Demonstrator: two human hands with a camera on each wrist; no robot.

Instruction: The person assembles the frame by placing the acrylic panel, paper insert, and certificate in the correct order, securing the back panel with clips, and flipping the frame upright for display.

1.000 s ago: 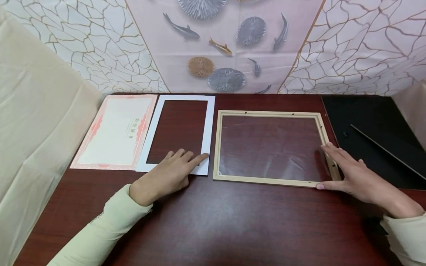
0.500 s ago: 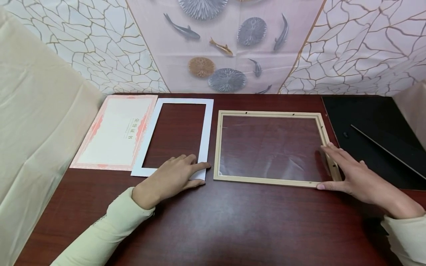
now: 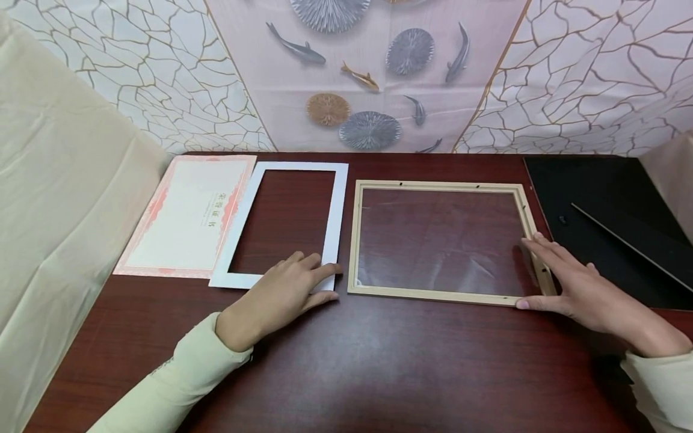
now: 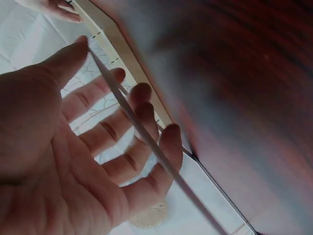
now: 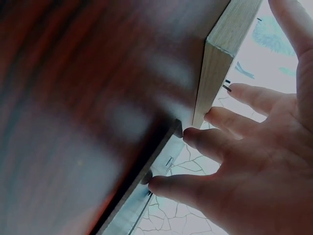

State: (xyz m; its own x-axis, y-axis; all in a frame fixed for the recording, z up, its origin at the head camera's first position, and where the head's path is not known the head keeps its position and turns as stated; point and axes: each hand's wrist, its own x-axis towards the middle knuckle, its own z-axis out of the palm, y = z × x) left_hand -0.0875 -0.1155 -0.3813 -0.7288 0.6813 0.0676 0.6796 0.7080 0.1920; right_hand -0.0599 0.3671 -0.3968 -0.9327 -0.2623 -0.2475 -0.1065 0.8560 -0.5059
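Note:
A white picture mat (image 3: pixel 334 216) with a rectangular cut-out lies left of centre in the head view. My left hand (image 3: pixel 278 294) holds its near right corner between thumb and fingers; in the left wrist view, the mat's thin edge (image 4: pixel 142 128) runs between them. Right of it lies a pale wooden picture frame (image 3: pixel 433 294) with a clear sheet (image 3: pixel 438 240) inside, its near left corner close to my left fingertips. My right hand (image 3: pixel 579 288) touches the frame's near right corner, fingers extended along the right side and thumb at the near edge.
A pink-bordered certificate (image 3: pixel 184 216) lies at the far left, its right edge against or under the mat. A black backing board (image 3: pixel 606 180) with a slanting stand flap (image 3: pixel 633 246) lies at the far right. A patterned cloth (image 3: pixel 368 72) hangs behind the dark wooden table (image 3: pixel 390 361).
My left hand has pulled the mat slightly toward me and left, and its thumb now shows beside the near right corner. My right hand and the frame stay in place.

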